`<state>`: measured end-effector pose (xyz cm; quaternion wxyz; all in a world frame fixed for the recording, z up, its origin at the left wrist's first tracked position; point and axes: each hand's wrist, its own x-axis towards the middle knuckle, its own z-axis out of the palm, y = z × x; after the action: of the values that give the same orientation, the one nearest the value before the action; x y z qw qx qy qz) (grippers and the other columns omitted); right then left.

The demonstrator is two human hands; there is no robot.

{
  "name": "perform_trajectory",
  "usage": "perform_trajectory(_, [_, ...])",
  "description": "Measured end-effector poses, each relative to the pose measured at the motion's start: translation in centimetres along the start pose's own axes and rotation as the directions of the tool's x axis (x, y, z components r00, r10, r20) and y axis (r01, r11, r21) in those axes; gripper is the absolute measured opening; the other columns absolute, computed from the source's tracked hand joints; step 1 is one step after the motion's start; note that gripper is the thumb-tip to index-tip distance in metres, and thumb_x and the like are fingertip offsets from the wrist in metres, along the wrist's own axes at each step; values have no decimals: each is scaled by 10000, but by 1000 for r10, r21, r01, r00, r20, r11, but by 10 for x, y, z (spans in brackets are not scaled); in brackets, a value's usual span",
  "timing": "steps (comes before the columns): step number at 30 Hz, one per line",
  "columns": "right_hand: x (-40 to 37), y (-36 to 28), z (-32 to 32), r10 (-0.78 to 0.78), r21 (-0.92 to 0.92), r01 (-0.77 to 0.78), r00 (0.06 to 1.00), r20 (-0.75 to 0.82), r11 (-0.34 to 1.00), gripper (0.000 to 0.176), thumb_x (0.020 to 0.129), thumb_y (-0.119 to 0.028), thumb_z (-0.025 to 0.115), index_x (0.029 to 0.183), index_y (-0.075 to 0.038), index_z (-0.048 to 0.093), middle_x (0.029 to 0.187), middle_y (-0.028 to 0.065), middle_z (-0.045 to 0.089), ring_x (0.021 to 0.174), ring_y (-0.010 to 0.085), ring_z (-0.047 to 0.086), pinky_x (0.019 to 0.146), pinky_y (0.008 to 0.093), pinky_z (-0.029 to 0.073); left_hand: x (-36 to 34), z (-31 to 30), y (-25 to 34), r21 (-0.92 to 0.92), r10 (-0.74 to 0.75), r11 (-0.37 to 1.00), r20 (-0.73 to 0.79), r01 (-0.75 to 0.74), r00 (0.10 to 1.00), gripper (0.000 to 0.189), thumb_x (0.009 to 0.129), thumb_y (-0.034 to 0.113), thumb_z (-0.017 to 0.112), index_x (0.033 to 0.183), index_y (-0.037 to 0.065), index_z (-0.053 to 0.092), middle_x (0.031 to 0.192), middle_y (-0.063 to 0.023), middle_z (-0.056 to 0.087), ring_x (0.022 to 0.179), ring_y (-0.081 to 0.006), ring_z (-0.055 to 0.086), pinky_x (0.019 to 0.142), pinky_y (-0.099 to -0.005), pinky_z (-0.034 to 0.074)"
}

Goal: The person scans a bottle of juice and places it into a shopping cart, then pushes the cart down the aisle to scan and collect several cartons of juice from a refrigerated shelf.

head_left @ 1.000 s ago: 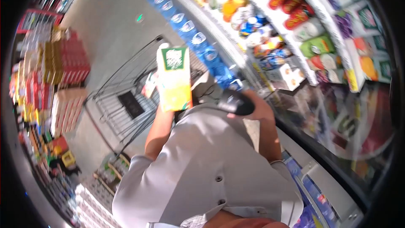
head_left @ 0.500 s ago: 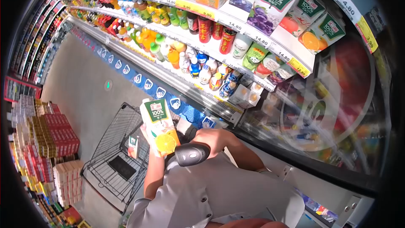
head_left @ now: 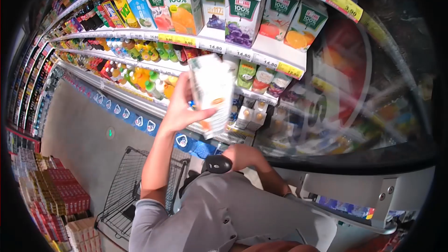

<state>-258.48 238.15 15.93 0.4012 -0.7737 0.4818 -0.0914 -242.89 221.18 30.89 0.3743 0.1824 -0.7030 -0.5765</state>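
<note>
Standing along the far left are stacked boxes in red, gold and pale tones, too many and too cut off to count. Just right of them is one wire shopping cart, its contents partly hidden. The left hand is closed to the width of one white carton, thumb across the near face, the other fingers mostly out of view around its side. That carton is tilted and blurred, raised in front of the drinks shelf and apart from both shelf and cart; it is in hand, set down in neither place. Behind it, the upper row shows six large fruit-pictured cartons at the front, from the peach-coloured one to the orange one, with a blue carton to their left. One black handheld device sits low in the curled right hand, near the shirt and below the carton; whether it has been used on the carton cannot be told. At the far right is a glass panel full of reflections.
</note>
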Motion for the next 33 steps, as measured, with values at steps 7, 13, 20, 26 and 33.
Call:
perform_trajectory(7, [-6,21,-25,-61,188,81,992,-113,979,365,748,-355,843,877,-47,697,828,176,706,786,371,681,684,424,525,110,126,23,12,160,987,-210,-161,965,871,630,255,937,1249,-31,395,1098,-200,659,1017,-255,673,934,-369,525])
perform_trajectory(13, [-3,41,-22,-27,185,41,997,-75,982,363,787,-336,817,904,-17,689,837,212,702,806,392,681,708,451,522,163,184,-3,13,329,937,-369,-349,869,826,709,134,919,1267,-11,328,1190,-197,595,1124,-239,623,980,-377,515])
perform_trajectory(20, [7,62,-12,-85,237,70,995,55,969,330,762,-286,819,936,-35,694,840,191,708,804,383,674,723,439,523,192,218,-10,167,220,973,-448,-161,866,893,651,245,948,1257,-31,352,1171,-225,605,1075,-316,639,936,-417,504])
perform_trajectory(26, [6,79,2,-5,285,2,1000,10,959,350,771,-284,822,983,-42,687,860,185,707,825,362,676,745,452,508,198,233,-29,563,375,816,-348,-129,859,1066,623,491,937,1350,-60,387,1176,-237,611,1077,-415,628,856,-458,519])
perform_trajectory(33, [7,78,-2,16,253,-21,1000,22,967,384,770,-370,828,943,-51,702,895,180,724,858,362,688,761,447,521,206,202,-81,471,438,794,-6,-384,899,1058,739,504,852,1504,21,301,1226,-280,649,1025,-443,680,813,-469,556])
